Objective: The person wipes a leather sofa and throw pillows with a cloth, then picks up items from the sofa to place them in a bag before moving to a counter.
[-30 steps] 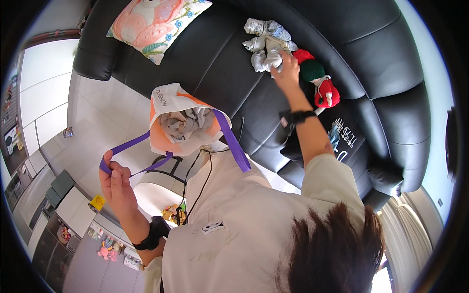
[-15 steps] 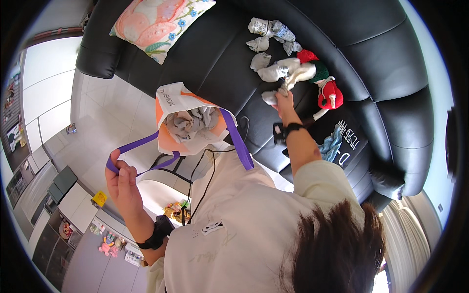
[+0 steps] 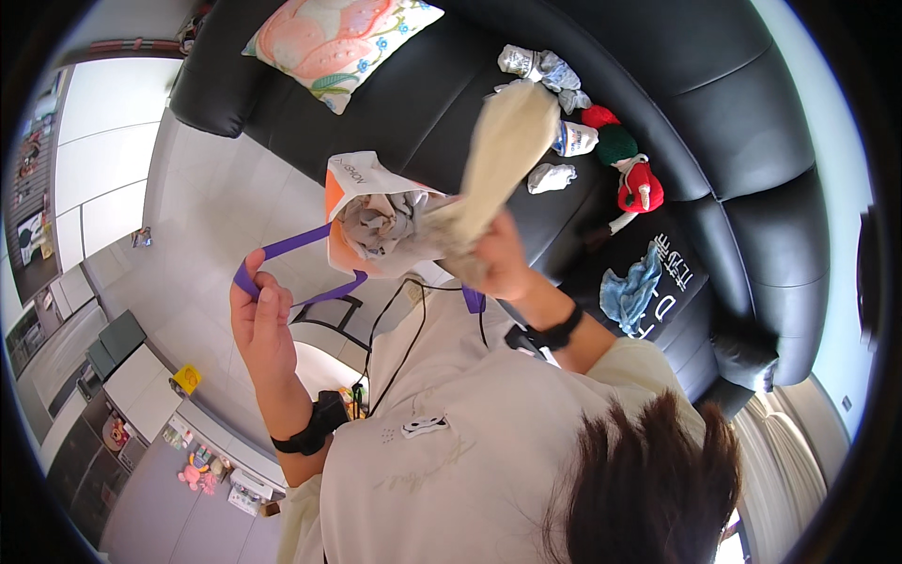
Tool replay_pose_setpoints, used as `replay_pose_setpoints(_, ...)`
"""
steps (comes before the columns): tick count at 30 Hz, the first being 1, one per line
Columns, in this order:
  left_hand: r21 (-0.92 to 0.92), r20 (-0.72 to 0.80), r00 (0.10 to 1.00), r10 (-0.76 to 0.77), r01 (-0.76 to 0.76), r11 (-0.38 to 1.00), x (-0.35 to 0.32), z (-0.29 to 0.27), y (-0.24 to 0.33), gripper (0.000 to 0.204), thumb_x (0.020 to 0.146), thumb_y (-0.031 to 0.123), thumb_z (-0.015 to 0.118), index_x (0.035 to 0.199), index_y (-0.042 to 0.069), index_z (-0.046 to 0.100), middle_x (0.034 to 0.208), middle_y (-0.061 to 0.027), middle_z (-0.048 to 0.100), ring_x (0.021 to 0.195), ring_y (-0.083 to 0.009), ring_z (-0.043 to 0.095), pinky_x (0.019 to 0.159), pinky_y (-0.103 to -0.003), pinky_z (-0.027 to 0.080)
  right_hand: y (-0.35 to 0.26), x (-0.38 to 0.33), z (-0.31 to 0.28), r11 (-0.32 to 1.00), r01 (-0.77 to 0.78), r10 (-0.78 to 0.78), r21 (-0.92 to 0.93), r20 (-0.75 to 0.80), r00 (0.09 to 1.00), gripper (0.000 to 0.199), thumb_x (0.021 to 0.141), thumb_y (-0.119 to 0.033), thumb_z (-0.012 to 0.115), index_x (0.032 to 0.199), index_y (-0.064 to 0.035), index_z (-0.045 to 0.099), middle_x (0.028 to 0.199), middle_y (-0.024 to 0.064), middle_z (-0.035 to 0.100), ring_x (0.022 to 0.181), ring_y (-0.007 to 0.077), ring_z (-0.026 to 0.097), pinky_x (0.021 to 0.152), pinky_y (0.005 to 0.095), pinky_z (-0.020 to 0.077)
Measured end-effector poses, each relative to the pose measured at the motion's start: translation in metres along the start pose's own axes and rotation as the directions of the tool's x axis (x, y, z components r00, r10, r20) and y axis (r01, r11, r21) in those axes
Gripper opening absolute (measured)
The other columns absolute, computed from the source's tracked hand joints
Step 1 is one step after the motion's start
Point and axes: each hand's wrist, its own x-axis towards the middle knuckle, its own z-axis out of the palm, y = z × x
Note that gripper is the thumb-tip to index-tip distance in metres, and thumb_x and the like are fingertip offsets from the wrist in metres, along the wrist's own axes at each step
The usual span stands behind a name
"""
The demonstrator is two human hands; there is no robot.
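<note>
Left hand (image 3: 263, 324): grip closed round the purple strap (image 3: 291, 246), a flat woven band, holding the bag up.
Bag (image 3: 362, 202): white and orange, soft-sided, mouth open, crumpled grey cloth inside; hanging in front of the sofa.
Right hand (image 3: 498, 258): grip closed on a cream sock (image 3: 503, 155), long, limp, fuzzy, at the bag's mouth.
Sofa (image 3: 714, 103): black, glossy, padded.
Change: half a second ago the right hand was reaching to the sofa's pile; now it is back at the bag with the sock.

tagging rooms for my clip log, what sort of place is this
Most likely a home living room. A black leather sofa bears a floral cushion, scattered socks and small plush toys, above a pale tiled floor. The left hand holds a bag's purple strap.
</note>
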Motion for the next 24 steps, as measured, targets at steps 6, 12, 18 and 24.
replay_pose_setpoints(6,-0.153,0.065,0.997,0.045,-0.035,0.988,-0.013,0.0,0.001,0.045,0.089,0.012,0.051,0.129,-0.004,0.041,0.089,-0.0003,0.046,0.074,-0.0076,0.039,0.069,-0.021,0.034,0.133,0.01,0.038,0.186,0.094,0.581,-0.978,0.187,0.792,0.028,0.074,-0.022,0.061,0.102,-0.0194,0.063,0.113,0.0087,0.055,0.107,0.0308,0.053,0.081,0.0393,0.0483)
replay_pose_setpoints(12,-0.045,-0.014,1.0,0.021,-0.021,0.999,-0.023,-0.004,-0.008,0.046,0.088,0.014,0.053,0.128,-0.006,0.041,0.093,-0.0016,0.048,0.082,-0.0065,0.043,0.072,-0.021,0.036,0.105,0.033,0.034,0.153,-0.14,0.915,-0.978,0.087,0.395,0.04,0.075,-0.031,0.062,0.112,-0.0153,0.061,0.096,0.0037,0.067,0.089,0.0203,0.065,0.07,0.0369,0.0522)
replay_pose_setpoints(18,-0.044,0.123,0.992,0.003,0.003,0.999,-0.019,0.02,-0.003,0.048,0.089,0.016,0.053,0.129,-0.006,0.041,0.094,-0.0014,0.048,0.081,-0.0063,0.043,0.073,-0.02,0.037,0.072,0.026,0.025,0.099,-0.066,0.767,-0.993,0.034,0.641,0.046,0.077,-0.032,0.064,0.117,-0.014,0.054,0.096,0.0021,0.063,0.086,0.0208,0.063,0.066,0.0368,0.0524)
replay_pose_setpoints(24,-0.04,-0.014,0.999,0.051,-0.051,0.998,-0.001,0.015,0.0,0.044,0.089,0.014,0.053,0.128,-0.003,0.043,0.092,0.0,0.049,0.075,-0.0064,0.041,0.069,-0.019,0.034,0.054,0.032,-0.019,0.712,-0.042,0.104,-0.701,0.046,0.993,0.023,0.076,-0.017,0.062,0.098,-0.008,0.061,0.095,0.0118,0.06,0.083,0.0259,0.061,0.068,0.0365,0.0508)
